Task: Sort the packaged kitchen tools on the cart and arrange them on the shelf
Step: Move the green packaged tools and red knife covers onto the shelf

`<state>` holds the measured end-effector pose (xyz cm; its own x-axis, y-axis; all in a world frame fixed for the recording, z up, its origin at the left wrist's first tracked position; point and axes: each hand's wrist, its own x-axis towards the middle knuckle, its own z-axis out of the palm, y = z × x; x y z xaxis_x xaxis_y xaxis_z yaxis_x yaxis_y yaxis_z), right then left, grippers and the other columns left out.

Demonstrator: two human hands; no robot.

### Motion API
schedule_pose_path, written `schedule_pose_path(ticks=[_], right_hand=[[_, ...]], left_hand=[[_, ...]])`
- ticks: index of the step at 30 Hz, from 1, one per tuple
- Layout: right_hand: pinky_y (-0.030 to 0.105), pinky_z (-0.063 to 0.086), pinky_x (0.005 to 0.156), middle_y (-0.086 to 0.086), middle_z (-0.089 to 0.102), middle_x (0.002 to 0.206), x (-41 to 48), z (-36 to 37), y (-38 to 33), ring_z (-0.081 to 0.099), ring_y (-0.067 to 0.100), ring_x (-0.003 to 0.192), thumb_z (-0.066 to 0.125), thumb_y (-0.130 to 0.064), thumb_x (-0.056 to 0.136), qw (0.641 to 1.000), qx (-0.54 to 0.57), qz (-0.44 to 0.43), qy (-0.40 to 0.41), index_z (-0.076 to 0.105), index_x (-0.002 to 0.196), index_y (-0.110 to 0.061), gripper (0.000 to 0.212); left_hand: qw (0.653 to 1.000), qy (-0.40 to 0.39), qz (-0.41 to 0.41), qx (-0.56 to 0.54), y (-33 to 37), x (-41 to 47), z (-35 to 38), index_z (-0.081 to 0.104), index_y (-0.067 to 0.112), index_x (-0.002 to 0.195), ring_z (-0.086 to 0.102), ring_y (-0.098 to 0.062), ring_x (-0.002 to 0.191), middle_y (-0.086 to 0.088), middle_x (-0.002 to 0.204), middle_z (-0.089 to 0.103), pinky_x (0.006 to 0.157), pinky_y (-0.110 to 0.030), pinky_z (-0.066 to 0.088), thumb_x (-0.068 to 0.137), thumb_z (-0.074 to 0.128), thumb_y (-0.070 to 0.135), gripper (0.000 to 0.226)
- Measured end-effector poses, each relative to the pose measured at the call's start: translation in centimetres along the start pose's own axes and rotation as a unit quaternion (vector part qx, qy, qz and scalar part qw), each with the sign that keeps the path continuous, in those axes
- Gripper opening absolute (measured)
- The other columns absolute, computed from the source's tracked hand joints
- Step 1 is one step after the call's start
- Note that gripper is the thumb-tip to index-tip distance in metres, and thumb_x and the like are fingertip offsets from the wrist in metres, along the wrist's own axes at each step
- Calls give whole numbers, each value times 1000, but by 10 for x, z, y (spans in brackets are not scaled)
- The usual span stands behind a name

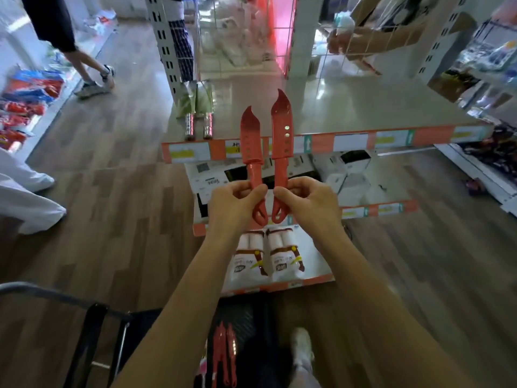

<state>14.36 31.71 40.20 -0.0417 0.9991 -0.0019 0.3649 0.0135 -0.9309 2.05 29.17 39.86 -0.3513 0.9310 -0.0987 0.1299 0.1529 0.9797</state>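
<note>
- Left hand (237, 198) is curled around the handle of one red knife (252, 135), blade pointing up.
- Right hand (305, 198) grips a second red knife (281, 127) the same way, just beside the first.
- Both knives are held in front of the shelf (363, 113).
- More red knives (223, 355) lie on the cart (253, 317) below.

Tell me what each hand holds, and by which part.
The left hand grips the left red knife by its handle; the right hand grips the right red knife by its handle. Both blades point up.
</note>
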Motion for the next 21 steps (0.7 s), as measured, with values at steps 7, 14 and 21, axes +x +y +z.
schedule_pose_path(ticks=[7,14,21], right_hand=[[41,57,78,7,72,78,101,4,-11,69,21,75,71,-28,79,998,-7,-9,-59,68,87,-11,18],[30,56,74,-8,68,57,168,8,-18,67,5,58,68,-29,82,993,-14,-1,-117,60,70,-29,14],[32,59,69,0,71,70,203,16,-21,68,13,60,69,-24,81,988,-2,-15,-151,64,73,-25,10]], left_hand=[[996,65,15,55,20,81,12,65,23,72,67,-15,73,0,72,68,75,-33,55,83,66,26,12],[992,99,-5,76,33,150,21,66,16,97,68,-7,67,-3,79,71,71,-23,56,81,69,23,17],[985,120,25,118,37,187,20,66,7,106,66,-15,70,-8,85,71,66,-26,55,83,67,18,26]])
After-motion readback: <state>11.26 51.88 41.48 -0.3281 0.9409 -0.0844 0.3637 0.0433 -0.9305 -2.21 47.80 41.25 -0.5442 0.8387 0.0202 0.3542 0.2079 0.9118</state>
